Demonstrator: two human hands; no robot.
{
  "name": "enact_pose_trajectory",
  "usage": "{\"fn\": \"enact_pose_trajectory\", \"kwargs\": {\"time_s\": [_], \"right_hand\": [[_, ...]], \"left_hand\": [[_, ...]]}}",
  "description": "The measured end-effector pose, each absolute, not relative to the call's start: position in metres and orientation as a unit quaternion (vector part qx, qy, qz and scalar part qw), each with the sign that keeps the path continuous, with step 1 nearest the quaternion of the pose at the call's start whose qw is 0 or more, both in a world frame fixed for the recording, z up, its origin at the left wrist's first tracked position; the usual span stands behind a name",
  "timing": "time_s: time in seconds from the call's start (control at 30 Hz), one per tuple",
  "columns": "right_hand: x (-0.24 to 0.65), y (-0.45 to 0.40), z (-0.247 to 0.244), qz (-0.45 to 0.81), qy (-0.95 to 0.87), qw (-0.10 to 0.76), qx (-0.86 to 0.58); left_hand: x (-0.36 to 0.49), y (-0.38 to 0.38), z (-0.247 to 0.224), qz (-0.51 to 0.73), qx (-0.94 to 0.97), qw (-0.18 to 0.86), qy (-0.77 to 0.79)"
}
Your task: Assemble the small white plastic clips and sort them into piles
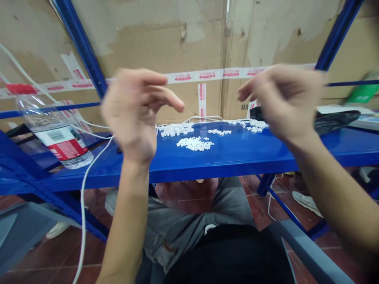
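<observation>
My left hand [139, 110] and my right hand [281, 102] hang blurred in the air above a blue steel shelf [245, 152], fingers curved and apart. Neither touches the shelf, and nothing shows in either hand. Below and between them lie several heaps of small white plastic pieces: one at the front [194, 144], one at the back left [176, 129], a small one [219, 132], and one near my right hand [251, 125]. A white cable [83, 205] hangs down left of my left forearm.
A clear plastic water bottle [53, 132] with a red label lies at the left. A black plastic bag [334, 121] sits at the right. Behind the shelf stands taped cardboard [166, 39] between blue uprights [81, 47]. A red tiled floor [189, 189] lies below.
</observation>
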State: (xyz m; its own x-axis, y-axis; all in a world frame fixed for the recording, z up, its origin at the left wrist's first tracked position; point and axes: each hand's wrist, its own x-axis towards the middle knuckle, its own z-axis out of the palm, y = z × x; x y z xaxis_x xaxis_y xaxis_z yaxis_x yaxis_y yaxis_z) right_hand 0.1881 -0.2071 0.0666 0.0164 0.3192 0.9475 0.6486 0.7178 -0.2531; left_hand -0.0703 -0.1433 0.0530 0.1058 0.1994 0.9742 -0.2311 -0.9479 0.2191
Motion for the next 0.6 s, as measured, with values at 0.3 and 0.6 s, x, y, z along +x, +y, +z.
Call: {"fn": "enact_pose_trajectory", "kwargs": {"time_s": [0.3, 0.6], "right_hand": [[0.228, -0.021, 0.059, 0.025, -0.745, 0.163, -0.647], [0.21, -0.007, 0.015, -0.082, -0.793, 0.124, -0.59]], "left_hand": [[-0.001, -0.009, 0.067, 0.149, 0.917, 0.13, 0.345], [-0.013, 0.021, 0.022, 0.149, 0.902, 0.158, 0.373]]}}
